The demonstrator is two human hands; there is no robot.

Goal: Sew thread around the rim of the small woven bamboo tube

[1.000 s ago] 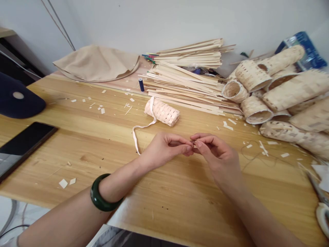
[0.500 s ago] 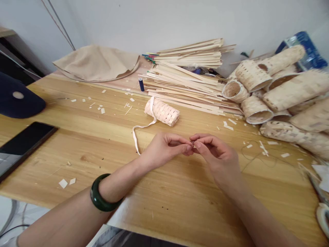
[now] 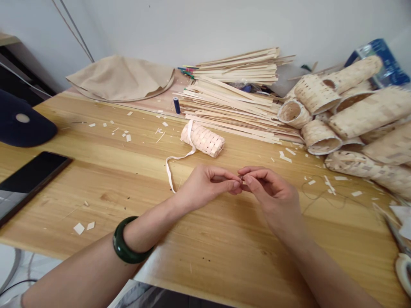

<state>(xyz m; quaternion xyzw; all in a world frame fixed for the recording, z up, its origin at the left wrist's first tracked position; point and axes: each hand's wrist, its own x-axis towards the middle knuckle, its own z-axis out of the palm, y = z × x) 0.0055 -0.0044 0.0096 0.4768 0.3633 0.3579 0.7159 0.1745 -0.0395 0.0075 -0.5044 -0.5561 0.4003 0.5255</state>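
Observation:
My left hand (image 3: pixel 208 186), with a dark green bangle (image 3: pixel 123 241) on its wrist, is closed in a pinch at the middle of the view. Its fingertips meet those of my right hand (image 3: pixel 272 192), which is pinched too. Something tiny and dark sits between the fingertips, too small to make out. Just beyond my hands a small woven tube (image 3: pixel 205 139) lies on its side on the wooden table (image 3: pixel 224 256). A white ribbon (image 3: pixel 170 167) lies over its left end and trails toward my left forearm.
Behind are piled wood strips (image 3: pixel 231 102), a blue thread spool (image 3: pixel 176 105) and beige cloth (image 3: pixel 122 79). Woven tubes (image 3: pixel 372 115) are heaped at right, scissors (image 3: pixel 401 261) below them. A phone (image 3: pixel 35 179) and dark blue object (image 3: pixel 25 124) lie left. Loose thread (image 3: pixel 321 196) and scraps lie around.
My right hand has shifted very slightly, its fingertips still against those of my left hand. Everything else looks the same.

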